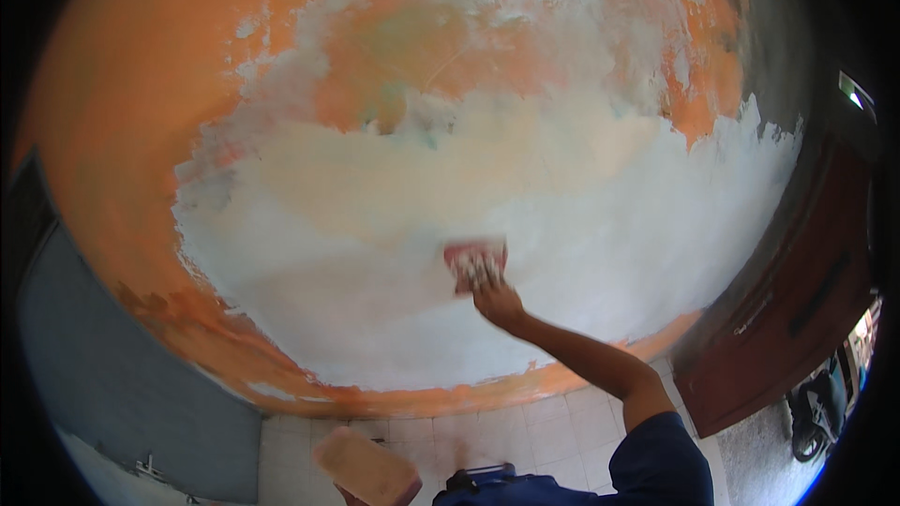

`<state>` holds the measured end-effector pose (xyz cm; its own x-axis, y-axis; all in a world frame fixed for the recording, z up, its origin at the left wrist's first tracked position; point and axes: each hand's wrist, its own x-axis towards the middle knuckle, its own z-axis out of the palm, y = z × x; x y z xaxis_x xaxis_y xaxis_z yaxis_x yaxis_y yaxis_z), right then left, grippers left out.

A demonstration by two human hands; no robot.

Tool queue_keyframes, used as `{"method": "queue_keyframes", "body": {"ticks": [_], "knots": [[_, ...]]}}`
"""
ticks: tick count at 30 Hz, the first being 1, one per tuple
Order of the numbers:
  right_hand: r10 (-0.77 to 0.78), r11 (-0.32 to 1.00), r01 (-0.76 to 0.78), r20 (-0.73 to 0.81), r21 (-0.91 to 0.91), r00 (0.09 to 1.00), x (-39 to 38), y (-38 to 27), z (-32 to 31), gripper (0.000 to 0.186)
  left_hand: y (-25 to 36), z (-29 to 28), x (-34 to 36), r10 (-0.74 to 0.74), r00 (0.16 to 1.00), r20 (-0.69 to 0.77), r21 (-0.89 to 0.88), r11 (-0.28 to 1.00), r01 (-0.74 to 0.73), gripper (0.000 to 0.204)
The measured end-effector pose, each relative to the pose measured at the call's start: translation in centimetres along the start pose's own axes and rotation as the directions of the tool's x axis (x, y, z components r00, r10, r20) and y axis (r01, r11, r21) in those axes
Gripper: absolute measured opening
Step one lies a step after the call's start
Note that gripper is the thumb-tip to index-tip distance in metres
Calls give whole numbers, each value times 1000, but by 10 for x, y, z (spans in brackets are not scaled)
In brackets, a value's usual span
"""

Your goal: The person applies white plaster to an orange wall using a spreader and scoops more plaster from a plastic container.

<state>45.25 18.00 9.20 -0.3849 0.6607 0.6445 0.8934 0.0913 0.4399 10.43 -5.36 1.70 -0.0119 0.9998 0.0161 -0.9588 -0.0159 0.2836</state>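
Note:
My right hand, fingers whitened with dust, presses a reddish sheet of sandpaper flat against the wall. Both are slightly blurred. The sheet lies on a broad pale patch of filler that spreads across the orange wall. Above the hand, the pale coat gives way to a rough area of bare orange and greenish paint. My right arm reaches up from the lower right in a dark blue sleeve. My left hand does not show.
A stool-like block with a tan top stands on the pale tiled floor below. A grey door or panel is at the left. On the right are a dark red door and, beyond it, part of a motorbike.

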Motion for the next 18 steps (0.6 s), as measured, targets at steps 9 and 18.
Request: {"method": "queue_keyframes", "body": {"ticks": [9, 18], "knots": [[257, 965, -197, -474, 174, 842, 126, 90, -107, 45, 14, 19, -18, -34, 999, -9, -46, 998, 34, 72], [176, 975, -163, -76, 149, 981, 34, -6, 14, 56, 2, -3, -19, 148, 967, -207, 100, 986, -129, 72]]}}
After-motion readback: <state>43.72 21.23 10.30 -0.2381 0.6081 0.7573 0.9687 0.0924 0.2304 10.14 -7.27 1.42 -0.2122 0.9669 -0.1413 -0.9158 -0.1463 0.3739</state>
